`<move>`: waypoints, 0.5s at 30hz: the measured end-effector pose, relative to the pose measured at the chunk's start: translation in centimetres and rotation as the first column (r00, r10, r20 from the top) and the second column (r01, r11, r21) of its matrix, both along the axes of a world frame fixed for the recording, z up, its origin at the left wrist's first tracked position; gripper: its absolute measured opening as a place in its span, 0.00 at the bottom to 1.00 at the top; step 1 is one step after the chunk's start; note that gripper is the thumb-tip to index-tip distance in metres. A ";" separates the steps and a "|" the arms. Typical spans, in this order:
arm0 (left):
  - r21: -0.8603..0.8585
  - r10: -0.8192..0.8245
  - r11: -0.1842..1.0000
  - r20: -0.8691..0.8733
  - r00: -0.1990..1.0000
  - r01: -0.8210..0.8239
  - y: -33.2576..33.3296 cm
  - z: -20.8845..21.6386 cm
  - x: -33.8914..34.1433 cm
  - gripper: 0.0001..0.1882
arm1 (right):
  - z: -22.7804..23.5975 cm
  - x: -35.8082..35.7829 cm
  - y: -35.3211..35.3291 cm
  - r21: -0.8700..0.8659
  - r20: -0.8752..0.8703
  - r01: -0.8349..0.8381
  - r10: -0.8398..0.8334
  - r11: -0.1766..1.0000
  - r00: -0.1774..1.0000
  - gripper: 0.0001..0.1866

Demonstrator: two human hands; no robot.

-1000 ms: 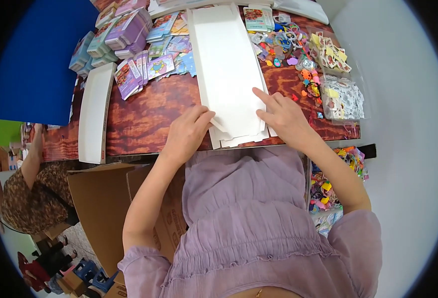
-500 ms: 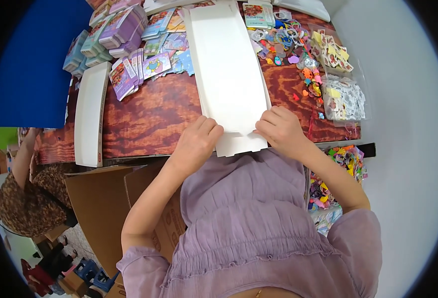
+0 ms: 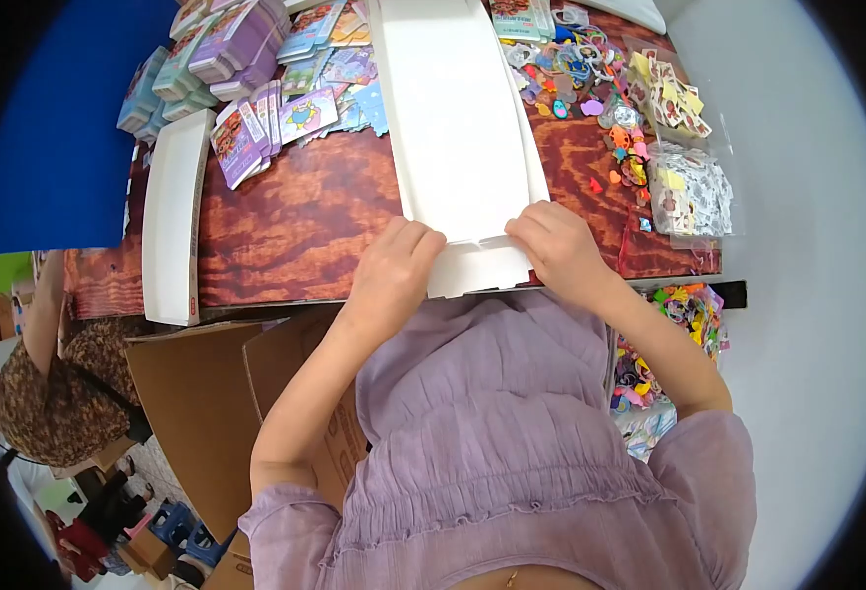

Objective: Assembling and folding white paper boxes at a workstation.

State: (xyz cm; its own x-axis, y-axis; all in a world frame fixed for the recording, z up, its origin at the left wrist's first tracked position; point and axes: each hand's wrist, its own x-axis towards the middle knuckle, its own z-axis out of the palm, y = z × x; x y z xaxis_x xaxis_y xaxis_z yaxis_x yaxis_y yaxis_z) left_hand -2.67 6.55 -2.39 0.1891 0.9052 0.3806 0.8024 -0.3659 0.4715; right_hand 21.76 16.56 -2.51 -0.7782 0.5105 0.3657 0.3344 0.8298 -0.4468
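A long white cardboard tray (image 3: 461, 128) lies lengthwise in front of me on the wood-patterned table, its near end at the table's edge. At the near left corner, my left hand (image 3: 394, 265) pinches the cardboard with its fingers closed. My right hand (image 3: 563, 248) does the same at the near right corner. Between the two hands the notched end flap (image 3: 482, 270) slopes toward me. A small folded edge shows along its crease. My fingertips partly hide both corners.
A second white tray (image 3: 172, 221) lies at the left. Behind it are stacked card packs (image 3: 231, 44) and loose purple cards (image 3: 241, 143). Colourful small charms (image 3: 561, 74) and clear bags of stickers (image 3: 691, 192) are at the right. An open brown carton (image 3: 197, 413) stands below; another person (image 3: 55, 383) is at far left.
My hands have shifted slightly at the tray's near corners. The end flap has tilted and its crease shows more. The tray's right side looks spread a little wider.
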 end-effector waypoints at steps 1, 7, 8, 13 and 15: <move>-0.003 0.003 1.000 0.000 1.000 -0.003 0.0 -0.4 0.1 0.07 | -0.1 0.0 -0.1 0.024 0.009 0.013 -0.013 1.000 1.000 0.07; 0.027 0.023 0.999 0.062 0.998 -0.025 -0.3 -1.4 0.0 0.12 | -0.4 0.5 0.0 0.019 -0.001 -0.014 0.014 1.000 1.000 0.08; 0.051 0.017 0.999 0.050 0.999 -0.019 -0.2 -1.4 0.1 0.12 | -0.4 0.6 -0.1 0.001 -0.036 -0.019 0.019 1.000 0.999 0.08; 0.037 -0.004 0.999 0.020 1.000 0.003 -0.2 -1.9 0.0 0.13 | 0.8 1.1 -0.2 -0.062 0.080 -0.037 0.042 0.997 0.996 0.11; 0.064 -0.011 0.998 0.023 1.000 0.010 -0.2 -2.0 0.0 0.14 | 1.4 1.5 -0.1 -0.105 0.154 -0.044 0.060 0.993 0.986 0.13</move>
State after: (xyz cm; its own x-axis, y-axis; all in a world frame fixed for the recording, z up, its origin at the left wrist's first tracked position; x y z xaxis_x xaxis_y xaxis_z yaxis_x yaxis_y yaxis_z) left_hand -2.70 6.34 -4.36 0.1889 0.8768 0.4422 0.7877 -0.4042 0.4650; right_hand 23.29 16.44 -1.10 -0.8482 0.4959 0.1859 0.3645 0.8012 -0.4746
